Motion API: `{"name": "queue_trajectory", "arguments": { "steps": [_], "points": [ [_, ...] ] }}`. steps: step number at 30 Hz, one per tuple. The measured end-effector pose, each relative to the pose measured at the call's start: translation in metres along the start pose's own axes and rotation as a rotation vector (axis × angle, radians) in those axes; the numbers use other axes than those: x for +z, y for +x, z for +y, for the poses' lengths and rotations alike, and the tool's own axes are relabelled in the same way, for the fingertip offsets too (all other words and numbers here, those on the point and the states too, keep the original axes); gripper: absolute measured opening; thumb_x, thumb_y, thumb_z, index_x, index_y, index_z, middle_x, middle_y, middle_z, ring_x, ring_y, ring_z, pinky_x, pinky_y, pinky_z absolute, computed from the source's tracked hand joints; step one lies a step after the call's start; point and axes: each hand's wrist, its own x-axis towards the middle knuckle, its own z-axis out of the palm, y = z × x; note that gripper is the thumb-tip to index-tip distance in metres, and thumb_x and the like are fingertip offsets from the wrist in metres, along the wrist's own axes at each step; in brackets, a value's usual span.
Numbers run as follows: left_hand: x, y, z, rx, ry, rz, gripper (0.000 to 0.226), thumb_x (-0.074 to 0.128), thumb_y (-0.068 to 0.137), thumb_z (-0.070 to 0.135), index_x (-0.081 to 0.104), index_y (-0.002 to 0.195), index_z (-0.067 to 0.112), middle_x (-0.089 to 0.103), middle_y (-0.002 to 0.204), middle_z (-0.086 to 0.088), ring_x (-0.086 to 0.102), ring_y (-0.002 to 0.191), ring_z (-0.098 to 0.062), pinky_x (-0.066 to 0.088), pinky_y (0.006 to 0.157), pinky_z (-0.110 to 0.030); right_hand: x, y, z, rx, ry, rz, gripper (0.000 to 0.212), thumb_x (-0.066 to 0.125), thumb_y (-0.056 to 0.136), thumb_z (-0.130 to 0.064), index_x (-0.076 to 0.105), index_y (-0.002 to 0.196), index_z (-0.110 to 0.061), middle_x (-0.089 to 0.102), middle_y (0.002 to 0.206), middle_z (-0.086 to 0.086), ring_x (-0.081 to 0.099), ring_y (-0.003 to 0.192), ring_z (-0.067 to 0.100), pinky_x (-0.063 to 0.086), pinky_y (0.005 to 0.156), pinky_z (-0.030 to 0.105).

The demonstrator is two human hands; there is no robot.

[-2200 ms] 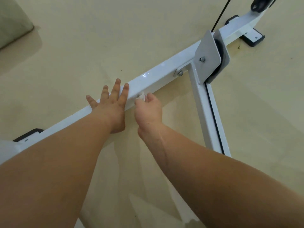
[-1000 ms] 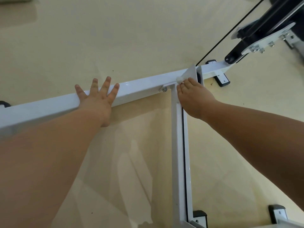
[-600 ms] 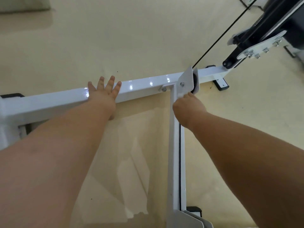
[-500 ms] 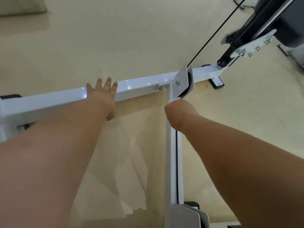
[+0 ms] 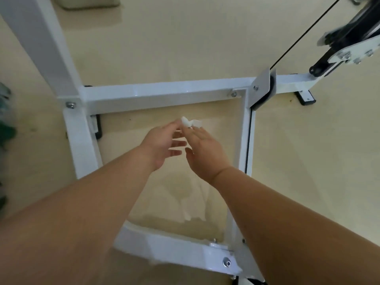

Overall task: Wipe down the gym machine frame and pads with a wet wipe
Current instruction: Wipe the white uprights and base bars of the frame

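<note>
The gym machine's white frame (image 5: pixel 164 93) forms a rectangle of bars on the cream floor, with an upright post (image 5: pixel 37 38) rising at the far left corner. Both my hands hover over the floor inside that rectangle, touching no bar. A small crumpled white wet wipe (image 5: pixel 190 122) sits between their fingertips. My left hand (image 5: pixel 162 142) pinches its left end with thumb and forefinger, the other fingers straight. My right hand (image 5: pixel 203 149) has straight fingers against the wipe and its thumb held apart.
A grey pulley bracket (image 5: pixel 262 87) sits at the far right corner, with a black cable (image 5: pixel 298 38) running up to a black lever arm (image 5: pixel 349 44). A black foot (image 5: pixel 306 98) lies beyond it. Something green (image 5: pixel 6 130) shows at the left edge.
My left hand has lifted off the far bar and my right hand has left the right bar near the pulley. Both have met in the middle around the wipe, and my view has pulled back.
</note>
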Motion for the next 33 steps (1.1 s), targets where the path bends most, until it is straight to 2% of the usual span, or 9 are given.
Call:
{"name": "queue_trajectory", "arguments": {
  "steps": [2,6,8,11,16,20,27,30,33],
  "points": [
    [-0.003,-0.029,-0.005,0.024,-0.075,0.040,0.023,0.065,0.096,0.033,0.075,0.101,0.013,0.075,0.097,-0.006,0.069,0.085,-0.021,0.058,0.080,-0.041,0.011,-0.016,-0.014,-0.103,0.009,0.010,0.063,0.061,0.086,0.003,0.048,0.147,-0.001,0.059,0.142,0.015,0.052,0.136,0.032,0.033,0.122,0.044],
    [-0.010,-0.075,-0.021,0.050,-0.083,0.246,0.004,0.067,0.093,0.012,0.068,0.089,0.011,0.069,0.085,-0.006,0.065,0.073,-0.018,0.055,0.056,-0.027,0.013,-0.052,-0.055,-0.238,0.044,0.006,0.050,0.063,0.080,0.004,0.063,0.130,0.002,0.065,0.134,0.019,0.057,0.131,0.034,0.033,0.119,0.044],
    [-0.018,-0.090,-0.028,0.034,-0.073,0.379,0.010,0.067,0.092,0.010,0.065,0.084,0.016,0.069,0.085,-0.006,0.066,0.071,-0.019,0.061,0.061,-0.033,0.012,-0.067,-0.073,-0.209,0.112,0.049,0.045,0.062,0.079,0.004,0.067,0.124,0.000,0.070,0.125,0.018,0.064,0.121,0.034,0.039,0.113,0.046],
    [-0.031,-0.111,-0.048,0.014,-0.080,0.464,0.007,0.067,0.092,0.017,0.066,0.099,0.016,0.073,0.089,-0.006,0.073,0.076,-0.018,0.063,0.071,-0.037,0.013,-0.084,-0.087,-0.109,0.178,0.099,0.041,0.062,0.082,0.000,0.070,0.122,-0.004,0.074,0.114,0.013,0.069,0.107,0.033,0.045,0.106,0.040],
    [-0.033,-0.141,-0.097,-0.013,-0.207,0.473,0.035,0.068,0.093,0.028,0.064,0.124,0.010,0.076,0.100,-0.009,0.074,0.077,-0.019,0.058,0.064,-0.031,0.017,-0.117,-0.086,-0.049,0.285,-0.049,0.041,0.057,0.097,-0.017,0.062,0.138,-0.016,0.066,0.135,0.004,0.059,0.127,0.025,0.047,0.105,0.038],
    [-0.026,-0.178,-0.133,-0.002,-0.288,0.487,0.026,0.062,0.097,0.030,0.070,0.113,0.011,0.075,0.103,-0.013,0.074,0.088,-0.029,0.062,0.075,-0.040,0.024,-0.148,-0.087,-0.111,0.288,-0.128,0.045,0.056,0.099,-0.026,0.057,0.144,-0.022,0.057,0.147,0.002,0.052,0.136,0.021,0.041,0.113,0.034],
    [-0.005,-0.283,-0.179,0.035,-0.514,0.517,0.036,0.049,0.099,0.034,0.073,0.112,0.011,0.075,0.108,-0.011,0.071,0.099,-0.032,0.055,0.094,-0.049,0.028,-0.208,-0.125,-0.144,0.458,-0.194,0.043,0.063,0.096,-0.021,0.060,0.139,-0.021,0.069,0.119,0.001,0.066,0.101,0.018,0.054,0.090,0.039],
    [0.003,-0.322,-0.199,0.045,-0.510,0.506,0.028,0.051,0.092,0.026,0.076,0.100,0.016,0.077,0.099,-0.005,0.069,0.083,-0.019,0.051,0.083,-0.041,0.024,-0.237,-0.142,-0.094,0.509,-0.205,0.037,0.062,0.093,-0.014,0.066,0.129,-0.021,0.069,0.107,-0.008,0.066,0.094,0.015,0.054,0.087,0.032],
    [0.011,-0.347,-0.219,0.027,-0.451,0.530,0.019,0.058,0.094,0.020,0.073,0.104,0.014,0.076,0.094,0.000,0.069,0.082,-0.015,0.050,0.081,-0.039,0.020,-0.266,-0.152,-0.056,0.550,-0.243,0.035,0.061,0.093,-0.011,0.066,0.125,-0.024,0.064,0.098,-0.017,0.063,0.090,0.005,0.050,0.084,0.018]
  ]
}}
